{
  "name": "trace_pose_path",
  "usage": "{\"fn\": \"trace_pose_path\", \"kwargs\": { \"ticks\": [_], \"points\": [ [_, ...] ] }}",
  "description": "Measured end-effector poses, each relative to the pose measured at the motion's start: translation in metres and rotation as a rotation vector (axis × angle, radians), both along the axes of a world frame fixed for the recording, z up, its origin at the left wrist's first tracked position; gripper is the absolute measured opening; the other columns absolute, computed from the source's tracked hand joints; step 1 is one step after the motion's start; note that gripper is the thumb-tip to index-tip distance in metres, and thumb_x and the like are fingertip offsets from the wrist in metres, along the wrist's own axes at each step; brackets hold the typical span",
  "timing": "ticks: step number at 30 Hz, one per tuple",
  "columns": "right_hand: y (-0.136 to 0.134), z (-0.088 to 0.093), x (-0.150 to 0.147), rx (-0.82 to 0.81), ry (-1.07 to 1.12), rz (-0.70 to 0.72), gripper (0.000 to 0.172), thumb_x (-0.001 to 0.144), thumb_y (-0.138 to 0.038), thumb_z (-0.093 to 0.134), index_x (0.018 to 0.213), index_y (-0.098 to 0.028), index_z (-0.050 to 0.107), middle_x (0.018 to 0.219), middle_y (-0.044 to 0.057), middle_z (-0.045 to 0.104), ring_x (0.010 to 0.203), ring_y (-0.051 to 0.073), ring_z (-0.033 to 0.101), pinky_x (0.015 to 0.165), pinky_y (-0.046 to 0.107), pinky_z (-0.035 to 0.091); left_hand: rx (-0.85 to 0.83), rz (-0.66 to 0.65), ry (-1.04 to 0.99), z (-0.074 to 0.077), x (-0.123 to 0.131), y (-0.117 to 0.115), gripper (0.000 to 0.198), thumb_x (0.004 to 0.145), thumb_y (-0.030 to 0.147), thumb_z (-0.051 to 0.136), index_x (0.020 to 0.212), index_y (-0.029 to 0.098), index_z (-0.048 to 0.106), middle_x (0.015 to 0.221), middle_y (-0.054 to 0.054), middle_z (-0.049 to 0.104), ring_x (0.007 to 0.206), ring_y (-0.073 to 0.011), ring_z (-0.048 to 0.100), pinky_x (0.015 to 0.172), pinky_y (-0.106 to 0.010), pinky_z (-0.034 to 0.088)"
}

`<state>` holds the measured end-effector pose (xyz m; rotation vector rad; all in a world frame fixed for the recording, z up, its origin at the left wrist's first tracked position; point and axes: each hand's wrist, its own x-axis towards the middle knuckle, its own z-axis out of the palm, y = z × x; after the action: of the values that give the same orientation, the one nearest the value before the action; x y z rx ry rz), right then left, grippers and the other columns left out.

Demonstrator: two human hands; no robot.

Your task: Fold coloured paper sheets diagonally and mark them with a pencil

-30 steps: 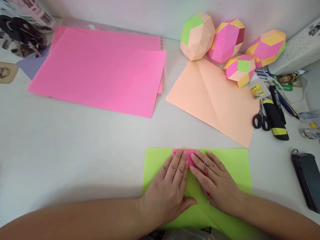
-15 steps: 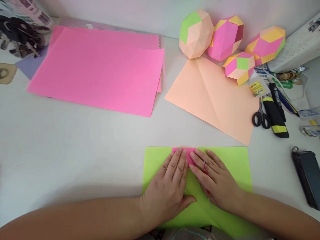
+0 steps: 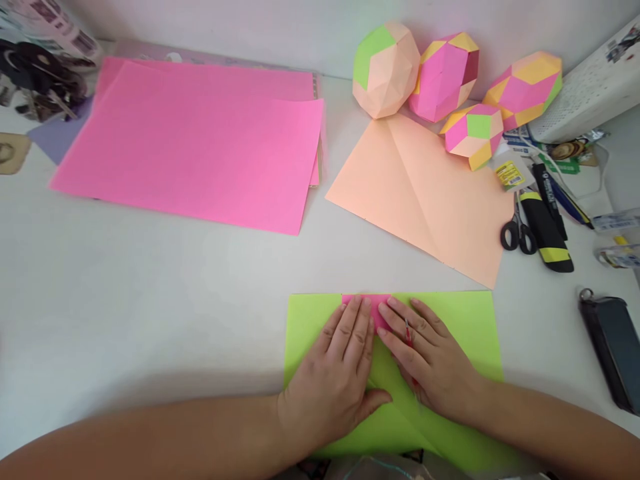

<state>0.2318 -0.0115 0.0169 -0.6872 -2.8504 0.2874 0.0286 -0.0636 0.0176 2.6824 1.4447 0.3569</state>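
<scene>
Overhead, the view takes in a white table (image 3: 150, 300) set against a pale wall (image 3: 250, 27). A stack of large pink sheets (image 3: 190, 140) lies at the far left of the table. A creased peach sheet (image 3: 425, 193) lies flat to the right of that stack, well apart from it. Four many-sided paper balls stand along the wall beyond the peach sheet: one peach and green (image 3: 385, 60), one mostly pink (image 3: 443, 77), one pink and yellow (image 3: 525, 87), and a smaller one (image 3: 474, 133) resting at the peach sheet's far corner. Scissors (image 3: 515, 230) and a black and yellow marker (image 3: 547, 230) lie just beside each other off the peach sheet's right edge. A dark case (image 3: 610, 347) sits near the table's right edge.

A green sheet (image 3: 460, 320) lies flat at the near edge, in front of the person. A small pink piece (image 3: 367, 300) rests on its far edge, near the middle. The left hand (image 3: 335, 377) and the right hand (image 3: 430, 363) lie palm down on the green sheet, side by side and angled toward each other. Both are spread flat and grasp nothing. The fingertips of both hands press on the pink piece, covering most of it, and nearly meet over it.
</scene>
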Motion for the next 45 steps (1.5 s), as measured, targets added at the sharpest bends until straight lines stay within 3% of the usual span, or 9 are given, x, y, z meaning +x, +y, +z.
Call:
{"fn": "trace_pose_path", "kwargs": {
  "ticks": [6, 30, 41, 45],
  "points": [
    [-0.0016, -0.0009, 0.0012, -0.009, -0.005, -0.016, 0.044, 0.087, -0.011, 0.042, 0.130, -0.009, 0.048, 0.142, 0.017, 0.046, 0.141, 0.029, 0.027, 0.108, 0.056, 0.036, -0.010, -0.017, 0.031, 0.0028, -0.0024, 0.0007, 0.073, 0.088, 0.063, 0.039, 0.122, 0.001, 0.058, 0.131, -0.021, 0.055, 0.125, -0.0379, 0.046, 0.110, -0.048, 0.025],
    [-0.0011, 0.0012, 0.0000, -0.018, -0.014, -0.009, 0.043, 0.087, -0.012, 0.043, 0.128, -0.006, 0.050, 0.140, 0.019, 0.048, 0.141, 0.030, 0.027, 0.106, 0.057, 0.039, -0.036, -0.023, 0.059, 0.0020, -0.0017, 0.0014, 0.077, 0.088, 0.065, 0.037, 0.125, 0.001, 0.056, 0.133, -0.021, 0.053, 0.127, -0.0387, 0.041, 0.111, -0.049, 0.021],
    [-0.0031, 0.0007, 0.0000, -0.041, 0.047, -0.028, 0.039, 0.087, -0.011, 0.044, 0.126, -0.007, 0.051, 0.137, 0.019, 0.051, 0.139, 0.028, 0.031, 0.107, 0.056, 0.039, -0.058, -0.059, 0.076, 0.0037, -0.0033, 0.0033, 0.076, 0.086, 0.070, 0.036, 0.126, 0.010, 0.058, 0.139, -0.012, 0.049, 0.124, -0.0396, 0.039, 0.109, -0.050, 0.022],
    [0.0046, 0.0082, -0.0003, -0.130, 0.153, -0.053, 0.032, 0.088, -0.011, 0.048, 0.119, -0.012, 0.053, 0.132, 0.017, 0.056, 0.133, 0.027, 0.041, 0.106, 0.054, 0.041, -0.066, -0.057, 0.085, 0.0068, -0.0026, 0.0050, 0.077, 0.085, 0.072, 0.034, 0.128, 0.012, 0.057, 0.139, -0.010, 0.050, 0.123, -0.0395, 0.040, 0.108, -0.050, 0.022]
  ]
}}
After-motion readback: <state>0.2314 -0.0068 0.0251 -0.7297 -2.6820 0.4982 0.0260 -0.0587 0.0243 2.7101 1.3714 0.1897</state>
